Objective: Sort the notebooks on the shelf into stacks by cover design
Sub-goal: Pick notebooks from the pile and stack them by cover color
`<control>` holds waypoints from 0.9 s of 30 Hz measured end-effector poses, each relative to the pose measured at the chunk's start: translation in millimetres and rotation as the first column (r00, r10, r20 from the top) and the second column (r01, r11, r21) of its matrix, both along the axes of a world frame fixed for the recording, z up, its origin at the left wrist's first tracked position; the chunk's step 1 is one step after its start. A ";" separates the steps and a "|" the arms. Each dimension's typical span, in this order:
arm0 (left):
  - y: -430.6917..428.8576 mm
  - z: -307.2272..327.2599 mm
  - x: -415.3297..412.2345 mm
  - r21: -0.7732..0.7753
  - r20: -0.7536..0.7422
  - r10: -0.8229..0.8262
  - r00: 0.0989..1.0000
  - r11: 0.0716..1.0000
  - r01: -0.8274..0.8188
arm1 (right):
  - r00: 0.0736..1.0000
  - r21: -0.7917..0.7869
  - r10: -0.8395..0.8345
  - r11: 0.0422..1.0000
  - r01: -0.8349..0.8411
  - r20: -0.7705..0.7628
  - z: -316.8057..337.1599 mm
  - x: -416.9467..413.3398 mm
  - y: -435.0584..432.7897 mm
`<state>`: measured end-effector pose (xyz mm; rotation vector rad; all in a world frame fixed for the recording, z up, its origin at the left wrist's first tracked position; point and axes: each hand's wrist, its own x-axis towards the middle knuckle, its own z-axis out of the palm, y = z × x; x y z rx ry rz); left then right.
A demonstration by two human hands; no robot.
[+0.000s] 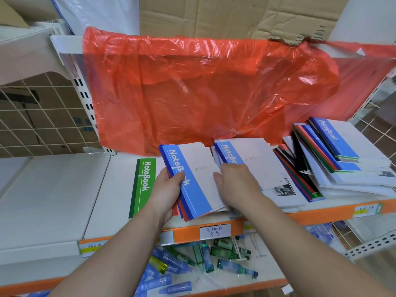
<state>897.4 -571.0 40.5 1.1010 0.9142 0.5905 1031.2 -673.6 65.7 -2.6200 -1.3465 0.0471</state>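
left hand [167, 189] pinched blue notebooks [194, 190] at the spine edge, right hand [235, 183] grip unclear; likely light, floppy, slick, so hold by the spines.

Blue-spine notebook bundle [188, 181] tilted, lifted off shelf [64, 189]. Green notebook [142, 185] flat at left. Second blue-topped stack [246, 159] center; messy mixed pile [342, 159] leaning at right.

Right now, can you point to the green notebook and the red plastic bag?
green paper notebook [142, 189], head view, on its green cover band.
crinkly red plastic bag [192, 93], head view, on its middle.
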 end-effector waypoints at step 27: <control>-7.1 -3.8 -1.4 0.030 0.051 -0.005 0.999 1.000 0.003 | 0.906 0.039 0.407 0.910 -0.414 0.119 4.5 -57.6 -0.7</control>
